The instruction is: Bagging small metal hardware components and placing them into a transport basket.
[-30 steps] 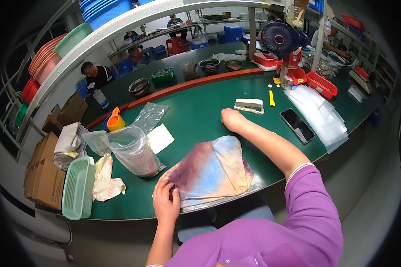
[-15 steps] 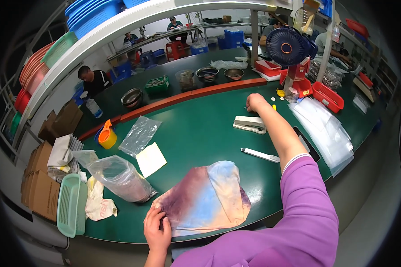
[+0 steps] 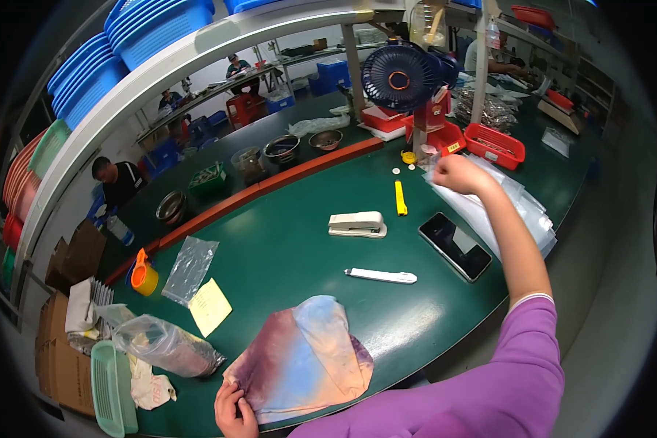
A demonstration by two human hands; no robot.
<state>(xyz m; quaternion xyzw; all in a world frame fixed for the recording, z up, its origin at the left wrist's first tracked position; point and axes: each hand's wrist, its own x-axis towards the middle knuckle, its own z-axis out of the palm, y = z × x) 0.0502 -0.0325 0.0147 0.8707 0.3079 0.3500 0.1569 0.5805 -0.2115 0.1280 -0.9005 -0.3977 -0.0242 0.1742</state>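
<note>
A tie-dyed cloth [image 3: 292, 358] in purple, blue and peach lies folded at the table's near edge. On its lower left corner rests my left hand [image 3: 235, 412], fingers laid over the fabric and the thumb apart, gripping nothing. My right arm reaches far to the right, where my right hand [image 3: 461, 174] is curled closed above a stack of clear plastic bags [image 3: 518, 208]. Its fingertips are hidden, so what they hold, if anything, does not show. Below that hand lies a black phone [image 3: 456, 247]. A yellow cutter [image 3: 400, 197] is left of it.
A cream stapler [image 3: 358, 224] and a white cutter [image 3: 381, 276] lie mid-table. At left are a filled plastic bag [image 3: 169, 349], a yellow note [image 3: 210, 306] and a green basket [image 3: 113, 387]. A dark fan [image 3: 400, 77] and a red tray [image 3: 495, 146] stand at the back right.
My right hand has moved from behind the stapler rightward to the plastic bags, uncovering the yellow cutter and the phone. The view has turned right; my left hand stays on the cloth.
</note>
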